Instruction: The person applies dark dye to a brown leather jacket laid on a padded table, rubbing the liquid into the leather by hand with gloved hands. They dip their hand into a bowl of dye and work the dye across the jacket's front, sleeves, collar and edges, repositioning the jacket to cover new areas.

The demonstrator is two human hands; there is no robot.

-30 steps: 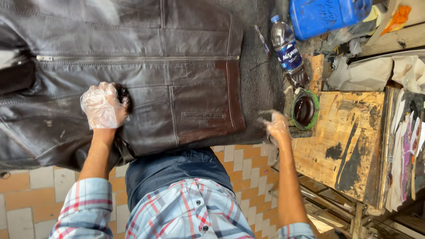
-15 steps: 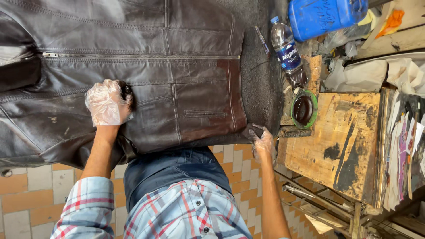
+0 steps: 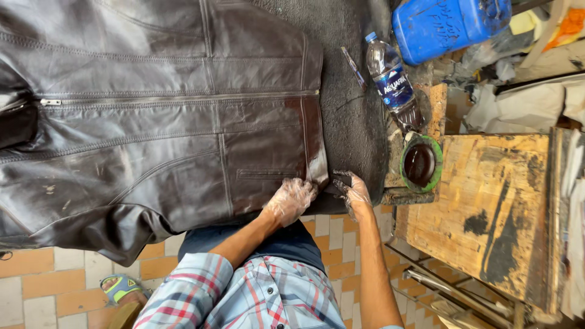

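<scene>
Dark grey mat [image 3: 359,131] covering the worktable, brown leather jacket [image 3: 158,122] lying flat on it, zipped, hem toward the right. Left hand [image 3: 291,200], in a clear plastic glove, is pinching the jacket's hem corner. Right hand [image 3: 352,192], gloved too, is clenching a dark stained applicator just beside that hem. Risk: dye dripping or smearing unevenly onto the leather. Green bowl [image 3: 420,164] is holding dark brown dye; plastic bottle [image 3: 393,82] is holding water; blue jerrycan [image 3: 448,24] contents hidden.

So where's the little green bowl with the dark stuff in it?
In the head view, the green bowl sits right of the leather jacket, just below the plastic water bottle, beside the wooden board.
</scene>
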